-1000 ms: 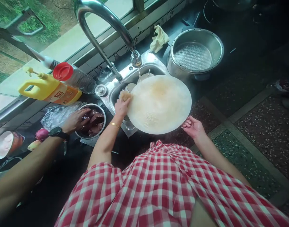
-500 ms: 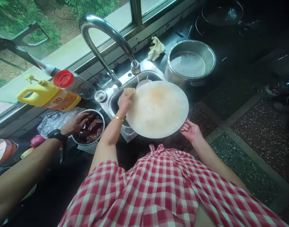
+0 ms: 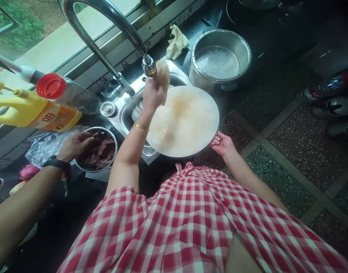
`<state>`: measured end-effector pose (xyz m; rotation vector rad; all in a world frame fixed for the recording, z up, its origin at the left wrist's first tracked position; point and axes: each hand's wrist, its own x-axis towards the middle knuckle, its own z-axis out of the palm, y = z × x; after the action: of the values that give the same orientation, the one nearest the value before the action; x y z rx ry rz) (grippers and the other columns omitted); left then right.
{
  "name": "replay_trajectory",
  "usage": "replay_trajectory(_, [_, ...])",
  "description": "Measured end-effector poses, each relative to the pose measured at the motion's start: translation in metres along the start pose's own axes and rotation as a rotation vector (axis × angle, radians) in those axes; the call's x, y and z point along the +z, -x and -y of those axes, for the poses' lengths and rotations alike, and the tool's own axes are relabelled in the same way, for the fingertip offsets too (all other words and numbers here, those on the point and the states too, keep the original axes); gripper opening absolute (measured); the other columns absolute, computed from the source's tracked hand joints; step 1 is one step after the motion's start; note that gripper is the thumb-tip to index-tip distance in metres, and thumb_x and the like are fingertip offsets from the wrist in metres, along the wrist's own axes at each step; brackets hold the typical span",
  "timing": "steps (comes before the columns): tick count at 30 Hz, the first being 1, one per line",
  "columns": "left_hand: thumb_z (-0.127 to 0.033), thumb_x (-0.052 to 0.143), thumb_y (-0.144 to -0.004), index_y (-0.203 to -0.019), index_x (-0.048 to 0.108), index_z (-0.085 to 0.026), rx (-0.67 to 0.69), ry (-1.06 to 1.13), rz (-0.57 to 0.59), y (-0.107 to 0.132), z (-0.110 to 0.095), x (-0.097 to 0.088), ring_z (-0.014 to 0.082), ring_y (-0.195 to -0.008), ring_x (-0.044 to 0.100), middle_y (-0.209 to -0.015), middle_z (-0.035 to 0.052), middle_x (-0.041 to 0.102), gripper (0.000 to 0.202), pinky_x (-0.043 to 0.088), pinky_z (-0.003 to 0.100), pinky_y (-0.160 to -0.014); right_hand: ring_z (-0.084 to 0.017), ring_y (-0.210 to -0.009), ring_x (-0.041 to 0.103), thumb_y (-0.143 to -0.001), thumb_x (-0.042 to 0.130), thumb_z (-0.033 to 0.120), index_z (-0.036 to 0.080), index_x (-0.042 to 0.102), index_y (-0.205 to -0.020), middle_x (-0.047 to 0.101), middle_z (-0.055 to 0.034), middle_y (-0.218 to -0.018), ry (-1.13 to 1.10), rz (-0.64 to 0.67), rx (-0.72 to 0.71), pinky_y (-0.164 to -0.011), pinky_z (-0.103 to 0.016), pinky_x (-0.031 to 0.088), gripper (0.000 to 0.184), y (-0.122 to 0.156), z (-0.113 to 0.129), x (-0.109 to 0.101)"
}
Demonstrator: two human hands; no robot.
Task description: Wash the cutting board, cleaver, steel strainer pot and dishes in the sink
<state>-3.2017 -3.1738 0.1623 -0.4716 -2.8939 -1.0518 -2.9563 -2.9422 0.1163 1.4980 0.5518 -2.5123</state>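
Observation:
My left hand (image 3: 151,95), with a gold bangle at the wrist, is raised and closed on a yellowish sponge (image 3: 163,77) right under the tap's nozzle (image 3: 149,66). A round white cutting board (image 3: 188,123), wet and stained brown in the middle, lies tilted over the steel sink (image 3: 124,110). My right hand (image 3: 223,144) grips the board's near right edge, fingers curled under it. My red checked dress fills the bottom of the view.
Another person's hand (image 3: 74,146), a black watch on the wrist, rests in a steel bowl of dark red meat (image 3: 101,153) left of the sink. A yellow bottle (image 3: 34,112), a red-capped clear bottle (image 3: 67,95), a steel strainer pot (image 3: 219,58) and a cloth (image 3: 176,41) stand around.
My left hand has lifted the sponge off the board's left edge up to the tap nozzle. My right hand keeps its grip on the board. The other person's hand stays in the bowl.

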Motion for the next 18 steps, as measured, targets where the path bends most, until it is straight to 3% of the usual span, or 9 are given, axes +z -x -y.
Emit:
replay_trajectory(1, [-0.011,0.047,-0.085,-0.132,0.046,-0.016,0.026,-0.12,0.039,0.025,-0.013,0.002,0.028,-0.104,0.05,-0.111,0.0101,0.048,0.047,0.042,0.045,-0.088,-0.004,-0.031,0.026,-0.096,0.036,0.019,0.019,0.038,-0.063,0.033,0.0079,-0.041,-0.006,0.001,0.003,-0.035,-0.016,0.031,0.033,0.001,0.0,0.001])
replay_trajectory(4, [-0.018,0.046,-0.088,-0.132,0.05,-0.03,0.175,-0.224,0.372,0.111,-0.053,0.025,0.0282,-0.097,0.052,-0.109,0.0103,0.049,0.046,0.046,0.041,-0.079,-0.004,-0.03,0.026,-0.096,0.036,0.018,0.019,0.038,-0.063,0.032,0.0082,-0.041,-0.016,0.001,0.01,-0.035,-0.017,0.03,0.033,0.001,0.001,0.002])
replay_trajectory(7, [-0.023,0.043,-0.09,-0.134,0.047,-0.036,0.35,-0.227,0.587,0.168,-0.067,0.05,0.0277,-0.102,0.051,-0.111,0.0091,0.051,0.046,0.044,0.038,-0.081,-0.004,-0.03,0.026,-0.095,0.038,0.019,0.019,0.037,-0.063,0.033,0.0082,-0.041,-0.017,0.009,0.018,-0.035,-0.017,0.031,0.032,0.0,0.001,-0.001])
replay_trajectory(8, [-0.023,0.042,-0.091,-0.135,0.046,-0.037,0.354,-0.255,0.616,0.172,-0.06,0.053,0.0276,-0.102,0.05,-0.112,0.0093,0.051,0.046,0.044,0.038,-0.081,-0.004,-0.031,0.027,-0.095,0.039,0.019,0.019,0.037,-0.063,0.033,0.0082,-0.041,-0.016,0.018,0.024,-0.035,-0.017,0.031,0.031,-0.001,0.001,-0.002])
replay_trajectory(10, [-0.024,0.041,-0.091,-0.134,0.047,-0.036,0.237,-0.345,0.589,0.157,-0.03,0.047,0.028,-0.101,0.051,-0.116,0.0108,0.05,0.045,0.044,0.038,-0.079,-0.004,-0.031,0.027,-0.094,0.041,0.019,0.019,0.037,-0.063,0.034,0.0083,-0.041,-0.015,0.041,0.034,-0.036,-0.018,0.032,0.031,-0.002,0.001,-0.004])
replay_trajectory(14, [-0.027,0.044,-0.09,-0.13,0.054,-0.027,-0.145,-0.442,0.353,0.085,0.04,0.006,0.0323,-0.103,0.049,-0.117,0.0147,0.048,0.041,0.042,0.044,-0.082,-0.005,-0.031,0.028,-0.093,0.041,0.018,0.019,0.037,-0.064,0.033,0.0084,-0.042,-0.024,0.062,0.036,-0.036,-0.017,0.032,0.03,-0.002,0.001,-0.006])
replay_trajectory(16, [-0.026,0.044,-0.09,-0.129,0.055,-0.028,-0.161,-0.421,0.25,0.071,0.042,-0.005,0.0329,-0.105,0.047,-0.118,0.0143,0.047,0.041,0.041,0.045,-0.083,-0.004,-0.031,0.028,-0.093,0.04,0.018,0.019,0.038,-0.064,0.033,0.0084,-0.042,-0.026,0.054,0.036,-0.036,-0.017,0.031,0.03,-0.001,0.001,-0.007])
replay_trajectory(18, [-0.025,0.042,-0.09,-0.131,0.053,-0.032,-0.07,-0.388,0.238,0.086,0.02,0.002,0.0316,-0.104,0.048,-0.12,0.0126,0.047,0.043,0.041,0.044,-0.082,-0.004,-0.031,0.028,-0.094,0.04,0.017,0.019,0.038,-0.064,0.033,0.0084,-0.042,-0.026,0.048,0.033,-0.036,-0.017,0.031,0.03,-0.001,0.001,-0.007])
